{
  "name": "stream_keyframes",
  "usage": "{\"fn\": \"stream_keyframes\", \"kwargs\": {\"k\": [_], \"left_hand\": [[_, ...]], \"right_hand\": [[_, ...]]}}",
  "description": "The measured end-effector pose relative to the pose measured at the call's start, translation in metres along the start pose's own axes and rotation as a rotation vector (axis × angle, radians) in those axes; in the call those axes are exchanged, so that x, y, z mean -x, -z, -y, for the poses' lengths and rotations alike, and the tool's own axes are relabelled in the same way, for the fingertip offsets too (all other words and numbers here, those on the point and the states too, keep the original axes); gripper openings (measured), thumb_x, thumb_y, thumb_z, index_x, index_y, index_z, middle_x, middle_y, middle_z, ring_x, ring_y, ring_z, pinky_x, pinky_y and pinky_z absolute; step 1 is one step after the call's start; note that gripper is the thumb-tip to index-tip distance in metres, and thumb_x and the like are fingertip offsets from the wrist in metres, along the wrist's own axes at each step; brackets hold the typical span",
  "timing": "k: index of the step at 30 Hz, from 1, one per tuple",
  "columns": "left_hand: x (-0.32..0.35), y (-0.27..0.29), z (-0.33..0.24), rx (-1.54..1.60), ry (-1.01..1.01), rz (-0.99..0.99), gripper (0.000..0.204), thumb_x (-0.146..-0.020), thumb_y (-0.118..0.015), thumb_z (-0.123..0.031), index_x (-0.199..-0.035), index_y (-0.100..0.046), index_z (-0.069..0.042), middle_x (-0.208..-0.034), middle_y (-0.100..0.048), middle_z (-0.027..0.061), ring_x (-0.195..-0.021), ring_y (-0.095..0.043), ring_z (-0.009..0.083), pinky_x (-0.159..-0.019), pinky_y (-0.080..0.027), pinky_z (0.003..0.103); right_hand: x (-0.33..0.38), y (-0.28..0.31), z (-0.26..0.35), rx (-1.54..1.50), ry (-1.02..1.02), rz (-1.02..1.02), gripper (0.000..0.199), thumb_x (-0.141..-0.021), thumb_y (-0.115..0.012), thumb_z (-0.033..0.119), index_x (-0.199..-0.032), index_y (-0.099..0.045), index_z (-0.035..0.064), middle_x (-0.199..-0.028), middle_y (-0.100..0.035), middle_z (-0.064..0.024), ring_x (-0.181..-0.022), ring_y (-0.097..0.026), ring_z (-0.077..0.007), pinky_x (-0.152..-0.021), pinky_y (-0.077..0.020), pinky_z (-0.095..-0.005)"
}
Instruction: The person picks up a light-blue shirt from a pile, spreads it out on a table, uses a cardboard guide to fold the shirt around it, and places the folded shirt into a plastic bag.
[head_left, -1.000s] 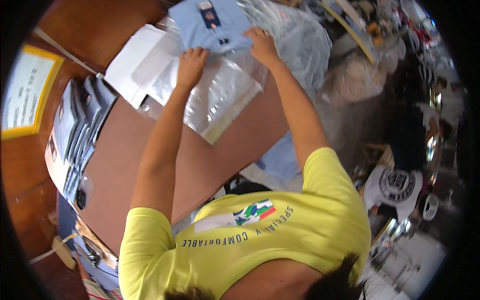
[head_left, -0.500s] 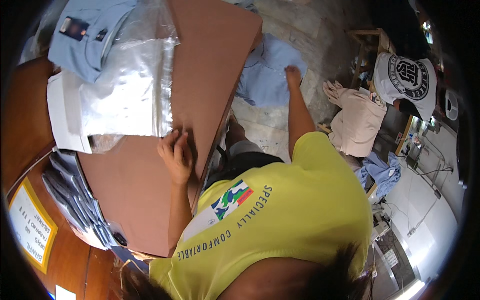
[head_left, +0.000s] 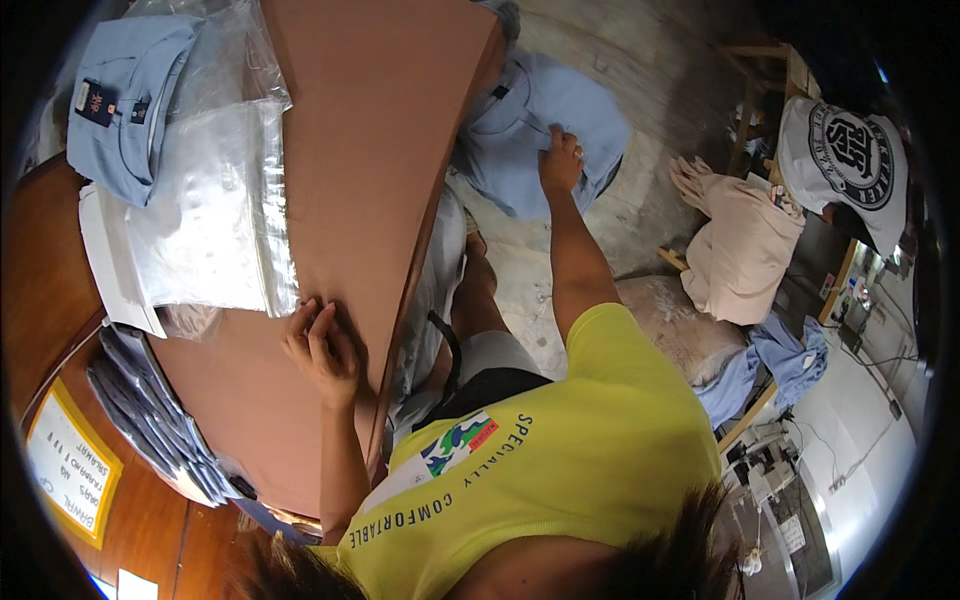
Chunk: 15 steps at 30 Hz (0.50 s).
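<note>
My left hand [head_left: 325, 352] rests on the brown tabletop [head_left: 365, 130], its fingers loosely bent and apart, holding nothing. Its fingertips are beside the lower corner of a stack of clear plastic bags [head_left: 215, 215]. Off to the right, beyond the table's edge, my right hand [head_left: 561, 162] reaches onto a light blue collared shirt [head_left: 595, 115]. Its fingers are curled closed on the fabric near the shirt's front; the fingertips are partly hidden. What holds the shirt up cannot be seen. A folded blue shirt [head_left: 140, 60] with a dark tag lies on the bags.
White card sheets [head_left: 110, 260] stick out under the bags. Several packed garments [head_left: 150, 410] line the table's left edge. A beige cloth bundle [head_left: 745, 240], a wrapped bundle [head_left: 670, 320] and blue fabric [head_left: 795, 350] lie at right, near a person in a white printed shirt [head_left: 845, 165].
My right hand has moved from the blue shirt's right edge inward over its front. My left hand stays on the table by the bags. The whole view has shifted.
</note>
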<state>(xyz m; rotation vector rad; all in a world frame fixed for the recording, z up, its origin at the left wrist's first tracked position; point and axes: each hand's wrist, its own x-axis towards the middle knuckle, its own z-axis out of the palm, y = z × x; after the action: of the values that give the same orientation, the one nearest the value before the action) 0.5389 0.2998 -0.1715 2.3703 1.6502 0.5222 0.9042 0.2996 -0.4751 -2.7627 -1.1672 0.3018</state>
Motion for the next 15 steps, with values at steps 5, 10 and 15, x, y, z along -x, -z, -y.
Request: {"fn": "stream_keyframes", "kwargs": {"k": [5,10,15], "left_hand": [[0.0,0.001,-0.001,0.007,-0.006,-0.007,0.033,-0.072,-0.055,0.009,-0.1,-0.057,-0.009,-0.107,-0.052,0.011,-0.098,-0.049,0.029,-0.083,-0.039,0.038],[0.008,0.003,0.003,0.038,-0.022,-0.068,0.032,-0.073,-0.056,0.007,-0.1,-0.059,-0.01,-0.109,-0.051,0.01,-0.098,-0.049,0.0286,-0.082,-0.04,0.037],[0.017,0.027,-0.015,0.136,-0.076,-0.047,0.034,-0.07,-0.057,0.006,-0.1,-0.059,-0.01,-0.109,-0.051,0.0112,-0.1,-0.047,0.0297,-0.086,-0.038,0.038]], "right_hand": [[-0.02,0.01,0.008,-0.041,-0.024,-0.004,0.023,-0.071,-0.06,0.015,-0.093,-0.061,0.0189,-0.104,-0.052,-0.0046,-0.097,-0.05,-0.0286,-0.078,-0.0414,-0.0419],[0.007,0.082,-0.003,-0.491,0.147,-0.524,0.021,-0.07,-0.055,0.002,-0.087,-0.062,0.0106,-0.085,-0.06,-0.0051,-0.08,-0.056,-0.0246,-0.072,-0.0427,-0.035],[0.04,0.219,0.008,-1.256,-0.26,-0.567,0.011,-0.079,-0.052,-0.001,-0.088,-0.058,0.0006,-0.082,-0.059,-0.0042,-0.071,-0.053,-0.0098,-0.063,-0.0402,-0.0212]]}}
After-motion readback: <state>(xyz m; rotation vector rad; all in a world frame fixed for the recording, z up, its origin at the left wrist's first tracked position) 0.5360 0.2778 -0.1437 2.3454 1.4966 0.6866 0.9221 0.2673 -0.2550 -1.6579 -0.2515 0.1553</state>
